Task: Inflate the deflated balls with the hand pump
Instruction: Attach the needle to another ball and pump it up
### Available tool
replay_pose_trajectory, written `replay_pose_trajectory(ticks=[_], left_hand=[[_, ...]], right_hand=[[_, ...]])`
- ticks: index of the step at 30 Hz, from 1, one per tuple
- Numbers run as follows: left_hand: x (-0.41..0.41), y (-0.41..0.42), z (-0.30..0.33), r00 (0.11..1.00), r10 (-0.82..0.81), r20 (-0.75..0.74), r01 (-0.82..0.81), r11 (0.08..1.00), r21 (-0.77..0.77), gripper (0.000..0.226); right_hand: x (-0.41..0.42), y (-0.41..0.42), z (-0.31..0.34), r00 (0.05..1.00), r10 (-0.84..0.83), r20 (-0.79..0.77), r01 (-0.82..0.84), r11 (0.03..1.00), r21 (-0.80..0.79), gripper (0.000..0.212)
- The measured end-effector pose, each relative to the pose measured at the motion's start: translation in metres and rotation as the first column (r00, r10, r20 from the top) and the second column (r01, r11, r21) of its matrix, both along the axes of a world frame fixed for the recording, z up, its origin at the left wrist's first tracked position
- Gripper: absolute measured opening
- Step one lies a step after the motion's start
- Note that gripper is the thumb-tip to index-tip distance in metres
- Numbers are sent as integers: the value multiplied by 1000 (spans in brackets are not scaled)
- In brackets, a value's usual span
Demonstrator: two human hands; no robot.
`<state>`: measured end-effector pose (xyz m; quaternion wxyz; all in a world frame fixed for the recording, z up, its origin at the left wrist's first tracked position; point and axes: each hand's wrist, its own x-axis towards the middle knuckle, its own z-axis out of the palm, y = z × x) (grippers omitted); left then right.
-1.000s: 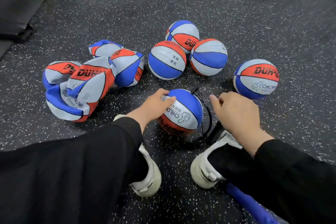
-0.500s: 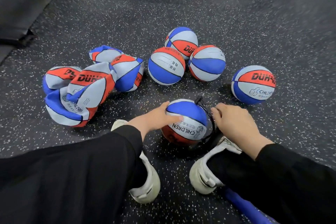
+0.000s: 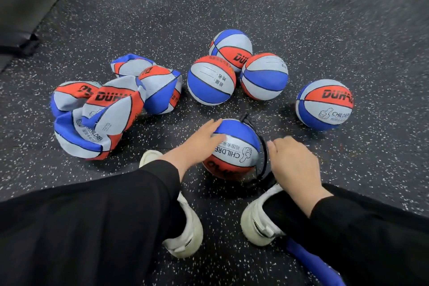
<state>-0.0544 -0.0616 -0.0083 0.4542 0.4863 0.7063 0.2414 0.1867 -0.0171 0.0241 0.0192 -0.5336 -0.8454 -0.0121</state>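
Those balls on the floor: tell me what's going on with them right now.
A person crouches on the speckled floor, inflating balls. The left hand rests on a round ball between the shoes, with the pump's black hose plugged into its top. The right hand is beside the hose; whether it grips it cannot be told. Four inflated balls sit behind, and a heap of flat ones waits at left. The blue pump lies by the right shoe.

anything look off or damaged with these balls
The balls on the left lie crumpled and folded in a heap, deflated rather than torn. The black pump hose arcs around the round ball under the left hand.
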Motion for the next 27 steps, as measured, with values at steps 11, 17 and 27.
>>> replay_pose_trajectory(ticks=[11,17,27], left_hand=[[-3,5,-12,998,-30,-48,29,999,-35,119],[-10,3,-13,1000,-21,-11,20,999,-26,117],[-5,0,-12,999,-18,-39,17,1000,-20,114]], right_hand=[[-1,25,45,996,83,-32,-85,996,-37,23],[-11,57,90,996,58,-68,-58,998,8,24],[0,-8,-13,996,33,86,-26,996,-80,13]])
